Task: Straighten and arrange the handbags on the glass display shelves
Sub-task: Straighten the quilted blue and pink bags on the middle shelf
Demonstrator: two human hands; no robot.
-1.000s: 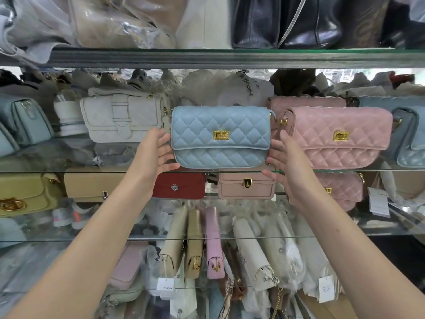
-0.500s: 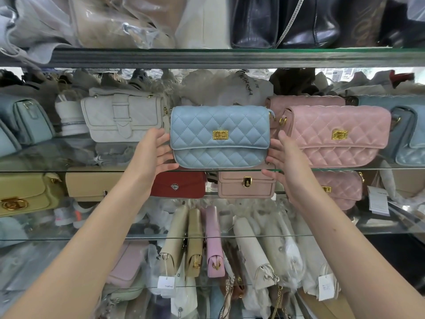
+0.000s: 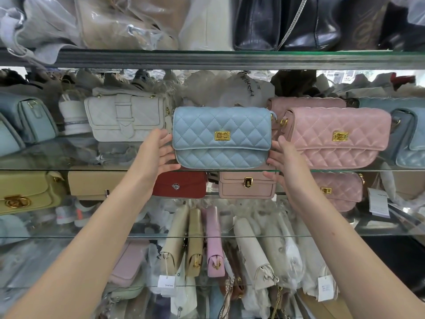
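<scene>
A light blue quilted handbag with a gold clasp stands upright on the middle glass shelf. My left hand presses its left end with spread fingers, the thumb under the lower corner. My right hand presses its right end in the same way. A pink quilted handbag of the same shape stands just to the right, close to my right hand. A grey-white buckle-strap bag stands to the left, behind my left fingers.
The shelf below holds a red bag, a beige-pink bag, a tan bag and a yellow bag. Plastic-wrapped bags stand on edge lower down. Black bags sit on the top shelf. Blue bags flank both ends.
</scene>
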